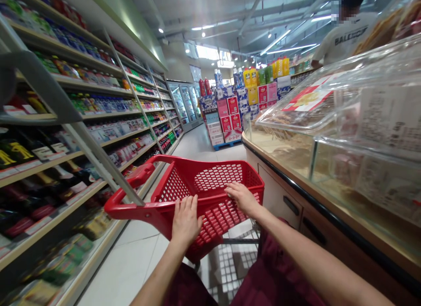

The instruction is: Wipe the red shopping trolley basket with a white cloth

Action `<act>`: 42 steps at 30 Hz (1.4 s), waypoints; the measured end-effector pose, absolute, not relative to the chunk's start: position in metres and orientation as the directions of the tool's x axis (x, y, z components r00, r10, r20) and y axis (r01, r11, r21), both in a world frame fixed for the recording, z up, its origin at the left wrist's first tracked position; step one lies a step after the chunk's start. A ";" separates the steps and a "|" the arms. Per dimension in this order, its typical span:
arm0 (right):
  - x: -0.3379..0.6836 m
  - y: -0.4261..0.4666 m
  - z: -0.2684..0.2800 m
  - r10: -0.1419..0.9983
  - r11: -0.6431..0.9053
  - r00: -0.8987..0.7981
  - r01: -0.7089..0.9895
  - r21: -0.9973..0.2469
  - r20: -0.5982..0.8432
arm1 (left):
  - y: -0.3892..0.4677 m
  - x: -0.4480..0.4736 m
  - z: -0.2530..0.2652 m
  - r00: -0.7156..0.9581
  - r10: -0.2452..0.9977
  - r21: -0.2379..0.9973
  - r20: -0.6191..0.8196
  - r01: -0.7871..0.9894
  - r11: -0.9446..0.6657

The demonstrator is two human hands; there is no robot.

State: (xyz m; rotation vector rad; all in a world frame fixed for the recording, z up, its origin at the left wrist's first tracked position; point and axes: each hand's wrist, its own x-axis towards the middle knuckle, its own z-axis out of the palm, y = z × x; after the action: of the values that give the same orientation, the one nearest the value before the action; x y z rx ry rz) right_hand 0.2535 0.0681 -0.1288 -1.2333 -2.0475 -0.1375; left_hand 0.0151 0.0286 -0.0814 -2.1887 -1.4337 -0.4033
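Observation:
A red plastic shopping cart [210,218] with a perforated basket stands right in front of me, turned sideways, and no goods show in the visible part of its basket. My left hand [187,220] lies on the near side, its fingers closed over the rim and the thumb out along the wall. Farther right along the same rim, my right hand [242,199] has its fingers bent over the edge. The cart's red handle [113,206] points left, and a grey metal bar [98,159] rises past it.
Shelves of bottles and packets [108,104] line the left side. A glass-sided counter [296,156] with clear lids runs along the right. Stacked cartons and bottles [232,117] stand on a blue pallet ahead. Fridges [186,102] are behind them. A person [345,40] stands beyond the counter.

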 end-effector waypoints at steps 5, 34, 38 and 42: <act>0.299 0.074 -0.143 0.778 0.270 0.029 0.887 -0.376 0.627 | 0.027 0.022 -0.083 0.381 0.775 -0.213 0.504 0.924 -0.317; 0.267 0.067 -0.122 0.766 0.511 -0.025 0.629 -0.586 0.642 | 0.020 0.029 -0.079 0.336 0.830 -0.239 0.445 0.938 -0.251; 0.265 0.056 -0.127 0.797 0.414 -0.067 0.784 -0.463 0.600 | 0.020 0.027 -0.082 0.351 0.819 -0.241 0.454 0.933 -0.266; 0.297 0.061 -0.136 0.739 0.446 -0.070 0.796 -0.409 0.670 | 0.019 0.027 -0.083 0.351 0.820 -0.232 0.453 0.934 -0.271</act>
State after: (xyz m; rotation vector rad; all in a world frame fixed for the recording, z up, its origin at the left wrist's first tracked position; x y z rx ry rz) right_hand 0.2969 0.0606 -0.1358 -1.3078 -1.8193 -0.0810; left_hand 0.0270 0.0191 -0.0834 -2.1631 -1.5281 -0.3366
